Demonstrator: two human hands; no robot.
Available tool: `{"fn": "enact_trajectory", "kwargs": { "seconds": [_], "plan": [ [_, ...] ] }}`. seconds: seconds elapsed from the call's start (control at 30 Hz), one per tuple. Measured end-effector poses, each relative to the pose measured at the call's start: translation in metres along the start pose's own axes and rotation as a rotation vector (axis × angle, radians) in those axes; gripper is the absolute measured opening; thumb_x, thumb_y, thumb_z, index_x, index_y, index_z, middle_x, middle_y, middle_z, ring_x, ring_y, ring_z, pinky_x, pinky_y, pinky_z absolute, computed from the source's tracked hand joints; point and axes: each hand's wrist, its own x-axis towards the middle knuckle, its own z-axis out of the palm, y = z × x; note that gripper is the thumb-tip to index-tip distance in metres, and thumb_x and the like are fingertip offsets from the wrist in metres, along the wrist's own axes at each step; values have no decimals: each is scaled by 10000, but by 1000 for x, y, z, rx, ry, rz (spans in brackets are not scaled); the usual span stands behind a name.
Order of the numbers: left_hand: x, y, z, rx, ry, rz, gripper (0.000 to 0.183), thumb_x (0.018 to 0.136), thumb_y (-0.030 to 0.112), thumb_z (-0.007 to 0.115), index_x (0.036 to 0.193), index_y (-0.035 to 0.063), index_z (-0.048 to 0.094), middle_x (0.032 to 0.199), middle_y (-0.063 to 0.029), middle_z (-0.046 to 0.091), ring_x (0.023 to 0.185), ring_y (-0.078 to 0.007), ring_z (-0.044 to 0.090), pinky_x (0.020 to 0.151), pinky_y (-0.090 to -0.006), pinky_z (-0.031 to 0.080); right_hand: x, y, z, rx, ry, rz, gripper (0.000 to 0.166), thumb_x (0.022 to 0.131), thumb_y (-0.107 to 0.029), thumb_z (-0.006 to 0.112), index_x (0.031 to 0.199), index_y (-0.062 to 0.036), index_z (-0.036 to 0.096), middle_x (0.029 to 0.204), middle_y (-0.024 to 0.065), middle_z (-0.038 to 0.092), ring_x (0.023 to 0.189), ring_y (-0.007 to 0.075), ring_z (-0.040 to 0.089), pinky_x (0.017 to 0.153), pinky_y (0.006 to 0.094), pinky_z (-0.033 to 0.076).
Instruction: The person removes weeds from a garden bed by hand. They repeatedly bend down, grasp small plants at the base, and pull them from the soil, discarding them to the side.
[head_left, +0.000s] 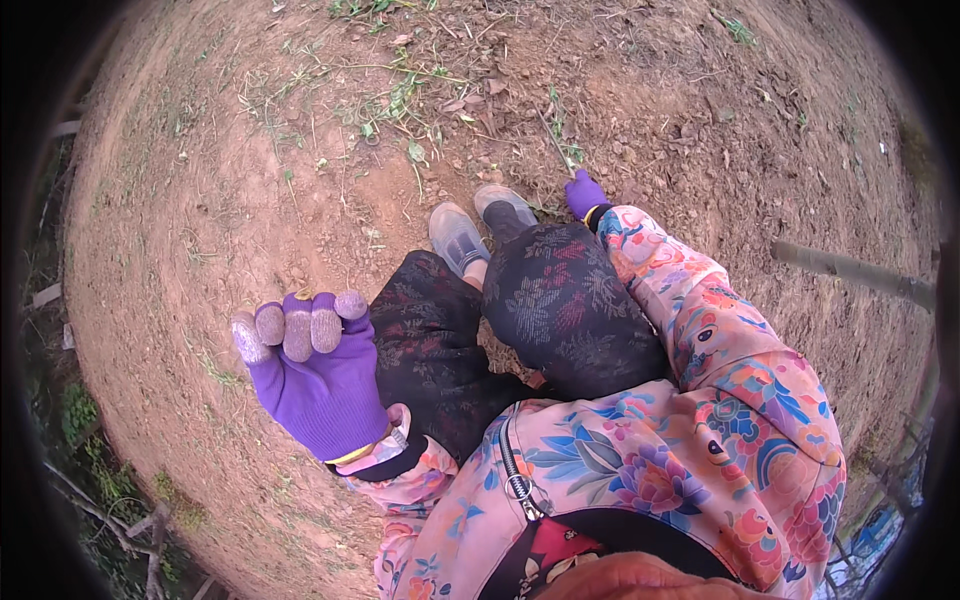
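Note:
My left hand (315, 367), in a purple knit glove with pale coated fingertips, is raised beside my left knee. Its palm faces up and its fingers curl loosely, with nothing seen in the palm. A small yellowish scrap clings near one fingertip. My right hand (585, 195), gloved in the same purple, is low over the soil beyond my right knee. It grips a thin dark stick-like tool (553, 139) whose far end reaches the ground near a small green weed (556, 112). The tool's handle is hidden in the fist, and its exact kind is unclear.
Uprooted weeds (401, 97) and dry leaves (472, 103) lie on the bare brown soil (187, 247) ahead of my shoes (457, 236). A wooden pole (851, 274) juts in from the right. Branches (154, 547) and green plants border the plot at lower left.

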Motion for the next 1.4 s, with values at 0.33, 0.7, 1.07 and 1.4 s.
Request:
{"fn": "enact_trajectory", "kwargs": {
  "seconds": [0.33,0.7,1.07,1.4],
  "plan": [
    [-10,5,-13,34,-10,27,248,874,251,464,754,44,527,624,-36,438,618,-192,416,786,-424,370,-169,134,-35,-258,-97,90,317,833,-360,453,988,-86,412,839,287,559,829,452,527,708,515,400],
    [-8,-2,-6,38,-2,8,257,885,257,449,692,87,455,584,11,326,593,-164,356,764,-416,379,-242,200,-44,-230,-131,233,354,819,-386,481,979,-78,412,835,276,559,815,444,532,685,504,405],
    [2,-17,14,54,63,-27,291,896,230,425,625,126,394,536,49,270,536,-114,287,763,-390,347,-17,-33,-66,-75,73,-194,362,847,-384,413,997,-55,419,868,266,570,843,433,534,719,491,405],
    [10,-29,21,160,122,7,280,906,273,399,673,126,451,524,58,293,504,-94,289,697,-332,314,142,-93,-92,-107,229,43,402,796,-315,439,1086,-38,450,1048,270,531,986,402,515,835,471,402]
  ]
}}
